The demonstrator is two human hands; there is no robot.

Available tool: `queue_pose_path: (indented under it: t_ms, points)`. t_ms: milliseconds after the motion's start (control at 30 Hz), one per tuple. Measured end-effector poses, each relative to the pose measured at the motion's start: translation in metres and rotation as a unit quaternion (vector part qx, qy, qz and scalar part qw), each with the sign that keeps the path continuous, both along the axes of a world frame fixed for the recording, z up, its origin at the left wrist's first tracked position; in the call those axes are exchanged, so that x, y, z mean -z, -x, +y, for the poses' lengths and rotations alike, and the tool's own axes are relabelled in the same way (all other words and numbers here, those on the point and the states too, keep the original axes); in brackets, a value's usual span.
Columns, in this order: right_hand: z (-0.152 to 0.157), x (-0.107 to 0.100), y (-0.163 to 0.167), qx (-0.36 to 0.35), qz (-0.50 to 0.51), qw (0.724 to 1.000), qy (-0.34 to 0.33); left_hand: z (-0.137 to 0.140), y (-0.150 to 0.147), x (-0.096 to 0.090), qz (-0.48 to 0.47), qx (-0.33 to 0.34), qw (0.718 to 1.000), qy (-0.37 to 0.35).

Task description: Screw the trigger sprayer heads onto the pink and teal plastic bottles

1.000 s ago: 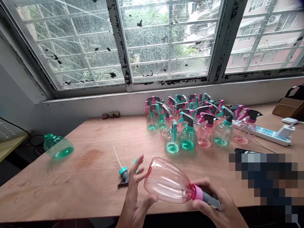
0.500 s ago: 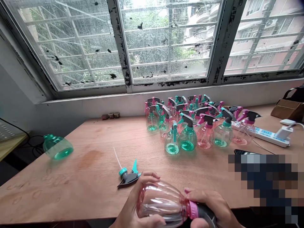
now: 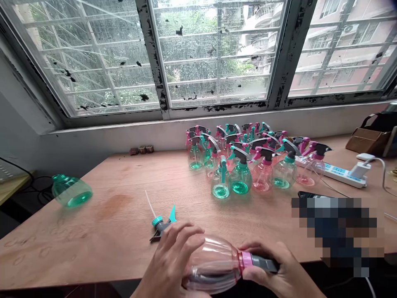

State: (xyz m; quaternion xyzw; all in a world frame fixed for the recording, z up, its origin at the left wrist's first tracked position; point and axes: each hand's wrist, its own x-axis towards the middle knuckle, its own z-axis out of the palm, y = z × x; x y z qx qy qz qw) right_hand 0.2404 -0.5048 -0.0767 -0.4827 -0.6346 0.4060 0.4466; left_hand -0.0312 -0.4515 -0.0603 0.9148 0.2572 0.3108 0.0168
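A clear pink spray bottle [image 3: 214, 263] lies on its side in the air at the table's front edge, its neck pointing right. My left hand [image 3: 175, 256] is wrapped round the bottle's base end, fingers over the top. At the neck, my right hand [image 3: 276, 267] grips the pink collar and dark grey spray head [image 3: 263, 263]. Just beyond my left hand, a loose teal and grey trigger sprayer [image 3: 159, 225] rests on the table with its thin tube pointing up and left; my fingers partly cover it.
An uncapped green bottle [image 3: 72, 191] stands at the far left. Several pink and green spray bottles [image 3: 240, 178] cluster toward the window. Behind them on the right are a power strip [image 3: 344, 174] and a brown bag [image 3: 369, 138]. A blurred-out patch [image 3: 338, 231] covers the right front.
My left hand has shifted its grip, its fingers now lying across the bottle's upper side. My right hand has turned with the spray head. The whole view has shifted slightly.
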Motion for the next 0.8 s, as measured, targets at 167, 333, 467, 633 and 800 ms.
queue_pose_path:
  t_ms: [167,333,467,633,800]
  points:
    - [-0.013,-0.002,-0.005,-0.052,0.131,0.990,0.000,-0.006,-0.007,-0.015,0.093,-0.030,0.994,-0.039]
    - [0.005,0.008,-0.006,-0.037,0.193,0.979,-0.051,0.029,-0.002,-0.029,-0.054,-0.095,0.979,0.169]
    - [0.026,0.019,-0.001,-0.007,0.089,0.995,-0.032,0.089,0.005,-0.044,-0.080,-0.094,0.957,0.262]
    - [0.034,0.025,0.002,-0.040,0.016,0.998,-0.049,0.165,-0.002,-0.038,-0.064,-0.106,0.948,0.294]
    - [0.036,0.020,0.002,-0.052,0.054,0.996,-0.045,0.214,-0.018,-0.016,-0.070,-0.128,0.941,0.304]
